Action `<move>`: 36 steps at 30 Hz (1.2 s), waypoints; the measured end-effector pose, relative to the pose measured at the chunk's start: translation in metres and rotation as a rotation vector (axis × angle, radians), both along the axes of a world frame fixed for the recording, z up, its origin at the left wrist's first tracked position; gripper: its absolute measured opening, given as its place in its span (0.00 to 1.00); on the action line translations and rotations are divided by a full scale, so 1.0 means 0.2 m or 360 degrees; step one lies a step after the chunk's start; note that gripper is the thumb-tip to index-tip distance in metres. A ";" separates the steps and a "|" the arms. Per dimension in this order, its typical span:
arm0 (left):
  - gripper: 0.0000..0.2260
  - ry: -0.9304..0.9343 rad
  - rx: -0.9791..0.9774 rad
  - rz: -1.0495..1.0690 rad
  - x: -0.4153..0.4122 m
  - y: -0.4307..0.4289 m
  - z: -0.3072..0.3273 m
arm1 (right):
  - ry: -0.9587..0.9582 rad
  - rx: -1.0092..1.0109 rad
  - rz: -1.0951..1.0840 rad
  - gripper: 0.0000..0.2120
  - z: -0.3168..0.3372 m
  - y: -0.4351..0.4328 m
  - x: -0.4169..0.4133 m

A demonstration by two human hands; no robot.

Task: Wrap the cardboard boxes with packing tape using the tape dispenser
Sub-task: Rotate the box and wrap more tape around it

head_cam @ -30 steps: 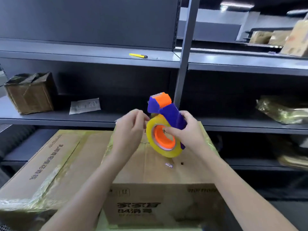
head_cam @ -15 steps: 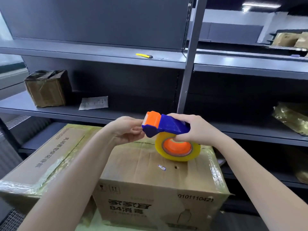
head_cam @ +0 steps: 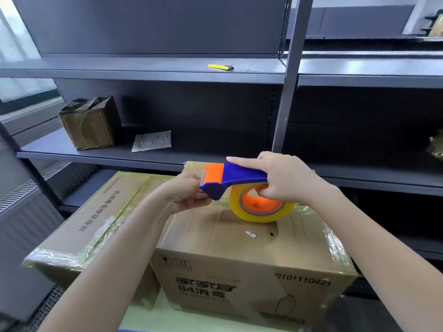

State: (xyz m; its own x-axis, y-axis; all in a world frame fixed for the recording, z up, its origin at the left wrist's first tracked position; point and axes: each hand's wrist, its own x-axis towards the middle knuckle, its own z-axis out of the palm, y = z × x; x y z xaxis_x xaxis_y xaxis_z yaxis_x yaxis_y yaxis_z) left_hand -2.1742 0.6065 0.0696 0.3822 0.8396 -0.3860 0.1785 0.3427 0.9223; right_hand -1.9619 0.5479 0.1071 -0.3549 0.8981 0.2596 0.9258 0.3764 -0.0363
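Your right hand (head_cam: 282, 180) grips the tape dispenser (head_cam: 236, 179) above the front box (head_cam: 239, 236); your left hand (head_cam: 184, 195) pinches at its blade, probably the tape end. Edges look taped; the top seam remains.

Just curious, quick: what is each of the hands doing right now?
Left hand: pinching at the tape dispenser head; what it grips cannot be told.
Right hand: closed on the dispenser.

Tape dispenser (head_cam: 236, 178) is tipped from upright to level, orange head turned toward left hand (head_cam: 184, 194). Tape roll (head_cam: 261, 203) is lowered nearer box top (head_cam: 215, 231). Right hand (head_cam: 280, 178) index finger is laid along handle.
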 end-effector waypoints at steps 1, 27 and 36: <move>0.13 0.0085 0.0068 -0.0020 0.00 0.01 0.00 | 0.0041 -0.0048 0.0036 0.34 0.00 0.00 0.01; 0.12 0.0480 0.0381 0.0066 -0.48 0.34 -0.09 | -0.0389 -0.0604 -0.0067 0.34 0.23 0.17 -0.19; 0.09 0.0424 0.0389 0.0056 -0.48 0.39 -0.21 | -0.0454 -0.0647 0.0002 0.28 0.18 0.28 -0.25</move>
State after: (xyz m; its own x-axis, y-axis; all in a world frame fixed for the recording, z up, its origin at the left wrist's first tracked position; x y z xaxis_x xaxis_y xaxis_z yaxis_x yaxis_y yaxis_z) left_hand -2.2710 0.6850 0.0273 0.2647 0.9302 -0.2542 0.4156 0.1278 0.9005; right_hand -2.0116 0.6041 0.1425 -0.3619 0.9061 -0.2193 0.9198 0.3853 0.0740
